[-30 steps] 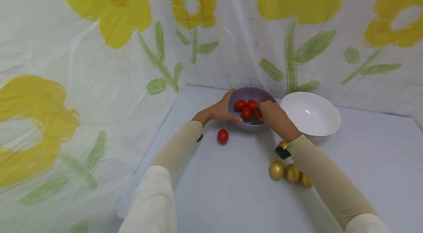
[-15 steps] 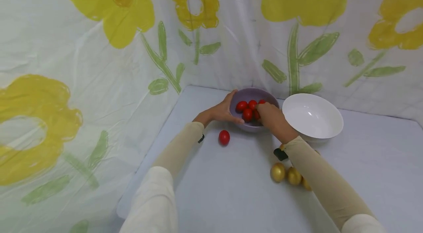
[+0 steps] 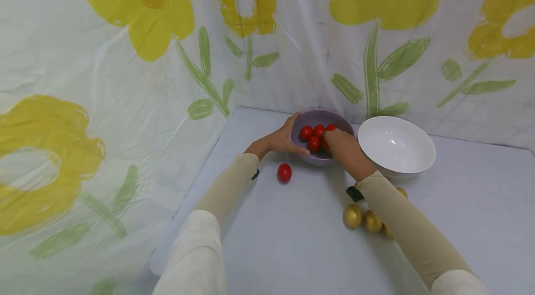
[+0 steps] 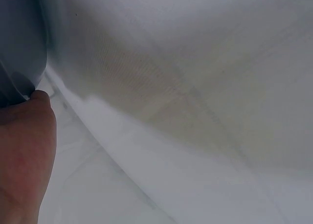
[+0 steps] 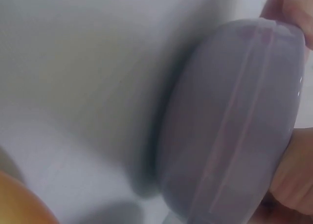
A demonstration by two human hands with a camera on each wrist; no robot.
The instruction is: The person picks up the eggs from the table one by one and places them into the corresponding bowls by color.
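A purple bowl (image 3: 323,117) with several red eggs (image 3: 313,144) in it stands at the back of the table. My left hand (image 3: 281,140) holds its left side, thumb along the front rim and fingers toward the back; the left wrist view has this hand (image 4: 27,150) against the bowl's outer wall (image 4: 22,43). From the right, my right hand (image 3: 344,148) reaches over the rim and grips a red egg (image 3: 324,143) among the others, its fingertips partly hidden. Seen from the right wrist, the bowl's outside (image 5: 230,116) covers most of that grip.
One red egg (image 3: 284,173) lies on the table in front of the bowl. A white bowl (image 3: 394,144) stands right of the purple one. Several golden eggs (image 3: 353,216) lie below and beside the right forearm. A flowered cloth (image 3: 292,67) hangs behind the table.
The right hand has drawn slightly toward the near side inside the purple bowl, its fingers staying at the red eggs. The left hand keeps its place on the bowl. The view has shifted slightly.
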